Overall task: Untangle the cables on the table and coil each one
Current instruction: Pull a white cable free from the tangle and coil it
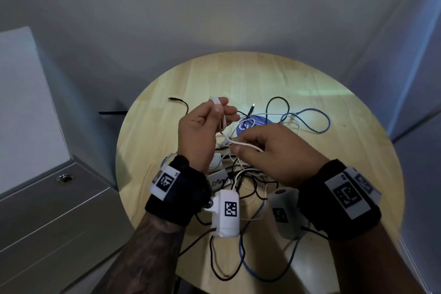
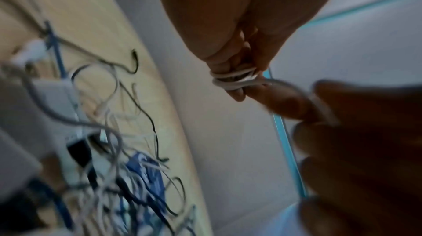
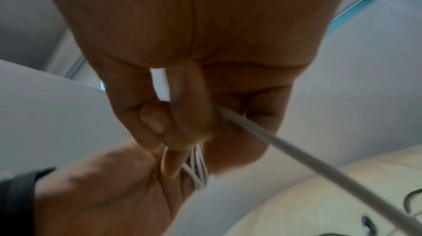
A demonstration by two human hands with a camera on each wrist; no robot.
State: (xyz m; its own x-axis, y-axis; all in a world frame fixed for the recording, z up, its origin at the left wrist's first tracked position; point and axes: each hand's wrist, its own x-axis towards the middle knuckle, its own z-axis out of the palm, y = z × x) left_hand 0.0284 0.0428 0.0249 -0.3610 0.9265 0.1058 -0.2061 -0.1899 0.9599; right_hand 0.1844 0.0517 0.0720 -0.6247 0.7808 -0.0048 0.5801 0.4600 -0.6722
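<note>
I have the white cable (image 1: 247, 145) in both hands, held up above the round counter (image 1: 167, 126), a little on my side of the blue sticker (image 1: 253, 125) at its middle. My left hand (image 1: 202, 131) keeps a narrow grip on the loops made so far: the left wrist view shows several turns of the cable wound round my fingers (image 2: 237, 93), and the right wrist view shows the same bundle pinched under my thumb. My right hand (image 1: 274, 155) pinches the free run of the same cable between thumb and forefinger, just beside the left, and from there the strand drops toward the tangle (image 1: 248, 179) that lies on the counter nearer me than the sticker.

The cable looks thin, light and limp. I judge it will take whatever curve I give it but has a little spring, so the turns want to slip off my fingers if the grip goes slack. Its jacket looks smooth, so a light pinch should let it slide through my right fingers while I feed it. The best place to take hold is where I have it now: the bundle clamped across all its turns, the free run held close to it, so each new loop stays short and even.

The tail disappears among a black cable (image 1: 276, 102), a blue cable (image 1: 315, 122) and some white adapter blocks (image 1: 216, 161). A hard pull would likely tighten a snag or drag a block, so I would draw gently and stop at any resistance. I would spare the plug ends from sharp bends.
</note>
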